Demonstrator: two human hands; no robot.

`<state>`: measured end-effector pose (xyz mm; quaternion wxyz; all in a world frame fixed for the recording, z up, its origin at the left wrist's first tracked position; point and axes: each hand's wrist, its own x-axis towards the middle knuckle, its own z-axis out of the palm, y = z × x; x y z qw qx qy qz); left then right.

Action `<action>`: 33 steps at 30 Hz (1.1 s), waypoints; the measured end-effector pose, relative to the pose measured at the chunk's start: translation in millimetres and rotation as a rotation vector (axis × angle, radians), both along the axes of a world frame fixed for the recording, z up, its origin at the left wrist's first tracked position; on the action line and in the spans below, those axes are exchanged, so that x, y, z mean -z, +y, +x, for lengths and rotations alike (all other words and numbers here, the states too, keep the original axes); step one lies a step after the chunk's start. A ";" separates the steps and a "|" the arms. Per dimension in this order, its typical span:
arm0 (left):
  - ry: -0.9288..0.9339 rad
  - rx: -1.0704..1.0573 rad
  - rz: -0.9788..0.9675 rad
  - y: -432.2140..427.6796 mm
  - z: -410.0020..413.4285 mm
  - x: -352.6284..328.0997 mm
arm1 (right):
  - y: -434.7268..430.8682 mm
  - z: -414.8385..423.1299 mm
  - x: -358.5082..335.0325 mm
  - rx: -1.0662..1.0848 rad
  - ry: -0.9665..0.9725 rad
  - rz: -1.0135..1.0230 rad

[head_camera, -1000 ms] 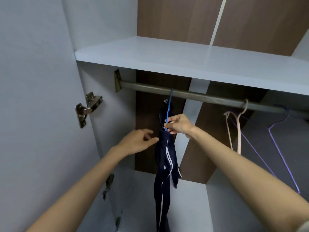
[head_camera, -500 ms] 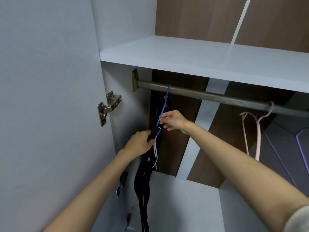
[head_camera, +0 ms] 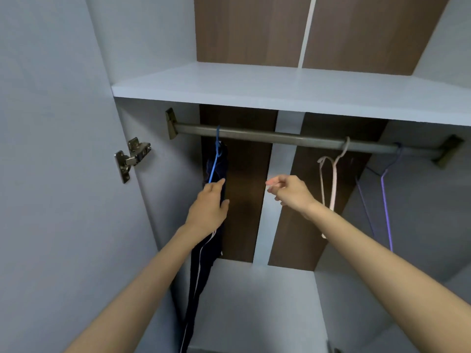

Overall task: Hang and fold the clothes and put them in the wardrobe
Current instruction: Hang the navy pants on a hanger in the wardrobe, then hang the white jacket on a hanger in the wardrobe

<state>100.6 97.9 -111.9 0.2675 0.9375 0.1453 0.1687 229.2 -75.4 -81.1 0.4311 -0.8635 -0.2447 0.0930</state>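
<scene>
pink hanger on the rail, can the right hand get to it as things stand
Probably yes. The right hand holds nothing and hovers just left of the pink hanger, which hangs bare on the rail; nothing stands between them.

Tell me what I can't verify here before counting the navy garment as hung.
All in the head view:
The navy garment: lower end cut off by the bottom edge.
The blue hanger: shoulders hidden by the fabric and the left hand, so its seating is unclear.
The left hand's grip: seen from behind; holding or only touching, I cannot tell.
The purple hanger: lower part hidden behind the right forearm.
</scene>
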 end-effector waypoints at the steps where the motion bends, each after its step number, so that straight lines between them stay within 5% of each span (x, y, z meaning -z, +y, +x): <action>1: -0.013 0.020 0.004 -11.8 1.1 -1.9 | -14.9 -4.1 -1.3 0.030 -0.049 0.006; 8: -0.061 0.151 -0.028 -88.3 30.5 -5.0 | -117.9 -18.1 -2.1 0.277 -0.342 0.047; 18: -0.023 0.273 -0.124 -130.4 108.0 7.1 | -135.6 43.1 12.9 0.440 -0.097 -0.049; 26: 0.023 0.330 -0.124 -122.4 173.9 20.5 | -105.5 88.1 27.0 0.434 -0.005 0.067; 31: 0.046 0.373 -0.146 -124.1 200.6 23.9 | -108.2 105.8 22.1 0.551 0.156 0.397; 33: 0.048 0.384 -0.151 -128.8 208.1 21.6 | -111.8 111.4 16.6 0.536 0.120 0.328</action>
